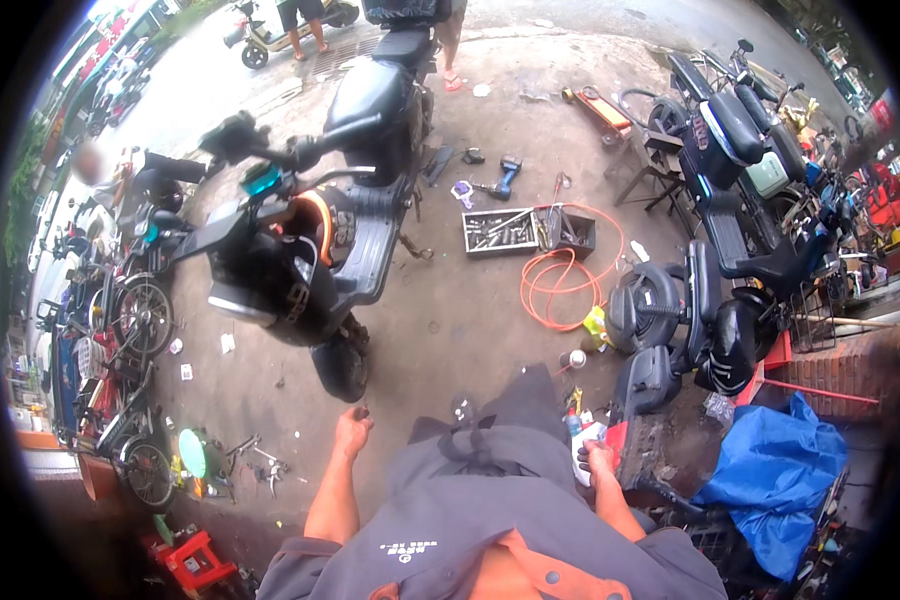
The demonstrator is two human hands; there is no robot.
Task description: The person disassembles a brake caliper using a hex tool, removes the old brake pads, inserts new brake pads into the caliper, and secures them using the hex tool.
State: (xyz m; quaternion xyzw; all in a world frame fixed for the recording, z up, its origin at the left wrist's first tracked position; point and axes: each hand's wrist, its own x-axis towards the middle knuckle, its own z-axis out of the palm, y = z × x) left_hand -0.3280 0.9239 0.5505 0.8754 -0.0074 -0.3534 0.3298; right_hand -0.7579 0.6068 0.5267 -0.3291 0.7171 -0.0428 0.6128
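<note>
My left hand (353,430) is closed with curled fingers, just in front of the front wheel (340,370) of a black electric scooter (270,270). Nothing shows in that hand. At my right side, my right hand (597,457) is also closed, and its grip is hidden. A white item (584,462) shows right beside its fingers; I cannot tell whether it is held or lies behind. The scooter stands upright ahead of me on the left, its handlebars toward me.
Ahead lie a metal tool tray (500,232), a blue cordless drill (508,178) and a coiled orange hose (560,290). Parked scooters (730,230) line the right, with a blue tarp (775,470) nearer. A red stool (195,562) and bikes (142,315) stand left. People are farther off.
</note>
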